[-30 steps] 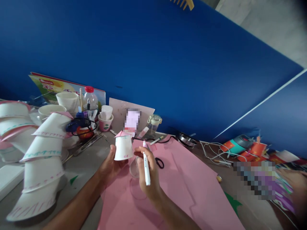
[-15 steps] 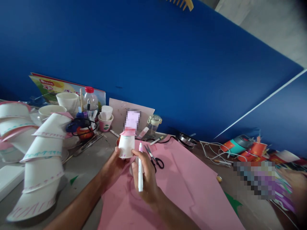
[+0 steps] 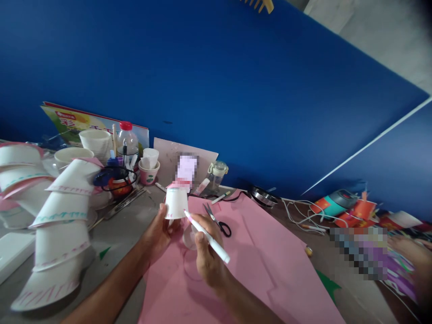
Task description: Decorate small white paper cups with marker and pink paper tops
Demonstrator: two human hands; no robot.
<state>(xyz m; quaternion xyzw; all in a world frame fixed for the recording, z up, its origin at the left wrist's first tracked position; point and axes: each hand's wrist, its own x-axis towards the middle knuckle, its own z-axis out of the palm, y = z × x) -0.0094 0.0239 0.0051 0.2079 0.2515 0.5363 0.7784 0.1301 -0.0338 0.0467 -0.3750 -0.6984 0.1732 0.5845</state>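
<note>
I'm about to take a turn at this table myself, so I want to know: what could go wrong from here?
The right hand holds the marker with its tip close to the paper cup, so a slip might leave a stray line.
The left hand holds the cup near its pink marks; a finger could smudge them if wet.
The scissors lie near the right hand, which might knock them.

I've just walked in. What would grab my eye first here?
The broad blue panel fills most of the upper view, above the large pink sheet at lower centre. Near the middle, the left hand holds an upside-down white paper cup, and the right hand holds a white marker near its lower edge. On the left, overlapping cups carry pink and green markings.
</note>
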